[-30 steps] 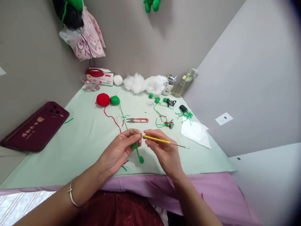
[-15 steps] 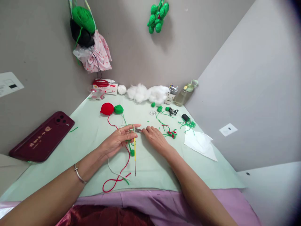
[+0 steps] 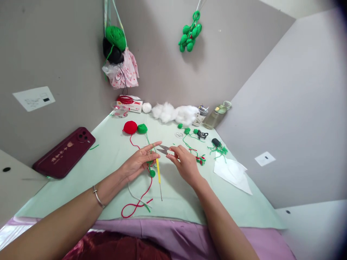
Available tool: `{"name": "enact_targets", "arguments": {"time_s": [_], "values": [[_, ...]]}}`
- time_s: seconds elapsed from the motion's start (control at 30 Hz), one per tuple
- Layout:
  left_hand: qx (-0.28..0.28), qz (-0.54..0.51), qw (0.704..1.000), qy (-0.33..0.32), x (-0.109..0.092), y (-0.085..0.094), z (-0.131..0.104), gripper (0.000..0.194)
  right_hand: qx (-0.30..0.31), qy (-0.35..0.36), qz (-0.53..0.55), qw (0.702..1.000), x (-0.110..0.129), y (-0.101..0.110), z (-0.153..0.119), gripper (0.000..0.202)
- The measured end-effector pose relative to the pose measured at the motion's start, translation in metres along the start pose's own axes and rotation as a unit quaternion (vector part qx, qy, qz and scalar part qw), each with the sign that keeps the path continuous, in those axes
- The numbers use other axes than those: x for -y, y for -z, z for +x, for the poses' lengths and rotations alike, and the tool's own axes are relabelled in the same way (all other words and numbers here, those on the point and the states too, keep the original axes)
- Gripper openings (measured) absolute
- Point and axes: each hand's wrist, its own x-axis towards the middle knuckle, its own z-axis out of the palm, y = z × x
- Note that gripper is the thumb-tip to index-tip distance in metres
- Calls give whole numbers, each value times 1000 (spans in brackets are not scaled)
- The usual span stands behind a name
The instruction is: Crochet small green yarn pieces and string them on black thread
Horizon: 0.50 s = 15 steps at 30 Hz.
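Note:
Between the thumb and fingers of my left hand [image 3: 139, 160] is a crochet hook [image 3: 158, 171] with a yellow handle, pointing down toward me. Green yarn passes over that hand's raised index finger, and a small green crocheted piece [image 3: 152, 173] hangs below. My right hand [image 3: 185, 162] grips small scissors [image 3: 163, 149], whose blades are parted and point at the left fingertips beside the yarn. Whether the blades touch the yarn I cannot tell. Red yarn [image 3: 131, 213] and white yarn [image 3: 132, 194] trail down the cloth from under the left hand.
A red yarn ball [image 3: 130, 127] and a green yarn ball [image 3: 142, 128] sit beyond my hands. White stuffing [image 3: 164, 112] lies along the wall near a bottle [image 3: 217, 115]. A phone [image 3: 65, 153] rests at left. Green crocheted pieces [image 3: 187, 130] and white paper [image 3: 231, 174] are at right.
My right hand has lifted and turned, and the scissors now show with blades spread near the left fingers. The hook's lower end has swung slightly right. The camera view has shifted.

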Motion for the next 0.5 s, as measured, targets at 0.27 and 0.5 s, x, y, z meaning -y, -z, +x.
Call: {"name": "enact_targets", "arguments": {"time_s": [0.27,0.5], "values": [[29,-13,999,13,3,-5,-2,56,-17,46,-48,998,11,-6,0,37],[9,-11,1000,18,3,1,0,60,-29,-47,-53,997,1,-3,1,38]]}}
